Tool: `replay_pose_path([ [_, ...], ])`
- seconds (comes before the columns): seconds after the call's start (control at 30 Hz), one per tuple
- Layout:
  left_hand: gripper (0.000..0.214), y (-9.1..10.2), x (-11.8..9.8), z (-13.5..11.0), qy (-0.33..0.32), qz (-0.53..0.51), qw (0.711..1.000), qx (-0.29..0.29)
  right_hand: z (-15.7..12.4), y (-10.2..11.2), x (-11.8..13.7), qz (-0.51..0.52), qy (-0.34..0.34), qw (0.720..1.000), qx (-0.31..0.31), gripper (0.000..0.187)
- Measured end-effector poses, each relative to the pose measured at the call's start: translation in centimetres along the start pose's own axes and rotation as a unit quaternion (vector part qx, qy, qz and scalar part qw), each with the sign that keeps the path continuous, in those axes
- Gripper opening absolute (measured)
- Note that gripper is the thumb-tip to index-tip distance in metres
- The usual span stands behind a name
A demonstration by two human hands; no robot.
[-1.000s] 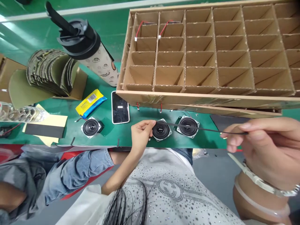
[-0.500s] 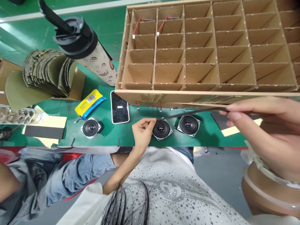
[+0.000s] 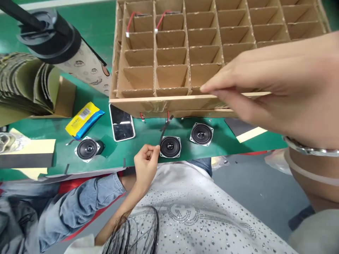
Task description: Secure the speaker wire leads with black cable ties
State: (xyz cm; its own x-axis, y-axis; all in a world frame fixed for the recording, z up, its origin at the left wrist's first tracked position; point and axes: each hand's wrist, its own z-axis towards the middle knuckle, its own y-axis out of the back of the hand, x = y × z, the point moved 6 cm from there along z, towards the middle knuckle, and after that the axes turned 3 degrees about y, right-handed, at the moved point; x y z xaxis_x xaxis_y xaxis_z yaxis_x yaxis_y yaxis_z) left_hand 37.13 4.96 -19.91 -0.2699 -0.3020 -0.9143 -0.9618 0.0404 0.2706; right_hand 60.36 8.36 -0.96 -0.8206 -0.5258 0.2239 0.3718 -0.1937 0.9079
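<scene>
My left hand [image 3: 146,165] sits at the left corner of a round black loudspeaker [image 3: 170,146], its fingers pinched on the lower end of a narrow black strip [image 3: 164,129]. The strip rises from there toward the front wall of a cardboard divider tray [image 3: 156,56]. My right hand [image 3: 246,88] hovers large over that tray's front right, thumb and fingertips closed, with nothing visible between them. Two more loudspeakers lie on the green bench [image 3: 116,155], one to the right [image 3: 201,134] and one further left [image 3: 87,149].
Two back tray cells hold red-wired connectors [image 3: 134,21]. Left of the tray stand a phone [image 3: 122,122], a yellow-blue packet [image 3: 84,120], a patterned tumbler [image 3: 82,67] and curved cardboard pieces [image 3: 26,81]. A black sheet [image 3: 238,127] lies at right. The bench edge runs along the bottom.
My right hand has let go of the long black strip and risen over the tray. The strip now stands short and steep beside the middle loudspeaker. The whole view has shifted left.
</scene>
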Motion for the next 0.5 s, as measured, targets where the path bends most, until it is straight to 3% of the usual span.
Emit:
replay_pose_path([
  [0.13,0.029,0.7,-0.1,0.2,0.013,0.034,0.996,0.079,1.3,-1.2,2.5,0.002,0.077,0.997,-0.010,0.023],
  [0.2,0.029,1.2,-0.5,1.0,0.015,0.053,0.991,0.121,1.1,-3.2,3.3,0.075,0.086,0.993,0.033,0.019],
  [0.3,0.024,2.2,-1.4,2.2,0.009,0.068,0.987,0.145,-0.7,-8.9,3.1,0.140,-0.011,0.961,0.240,0.020],
  [0.37,0.021,2.2,-1.8,2.8,-0.007,0.081,0.982,0.172,-2.6,-11.8,2.1,0.106,-0.109,0.935,0.321,0.040],
  [0.43,0.029,1.6,-2.1,3.1,-0.030,0.095,0.971,0.218,-3.6,-13.0,1.1,0.059,-0.179,0.933,0.305,0.058],
  [0.5,0.036,0.8,-2.2,3.4,-0.047,0.098,0.959,0.262,-4.3,-13.3,0.5,0.061,-0.248,0.930,0.263,0.065],
])
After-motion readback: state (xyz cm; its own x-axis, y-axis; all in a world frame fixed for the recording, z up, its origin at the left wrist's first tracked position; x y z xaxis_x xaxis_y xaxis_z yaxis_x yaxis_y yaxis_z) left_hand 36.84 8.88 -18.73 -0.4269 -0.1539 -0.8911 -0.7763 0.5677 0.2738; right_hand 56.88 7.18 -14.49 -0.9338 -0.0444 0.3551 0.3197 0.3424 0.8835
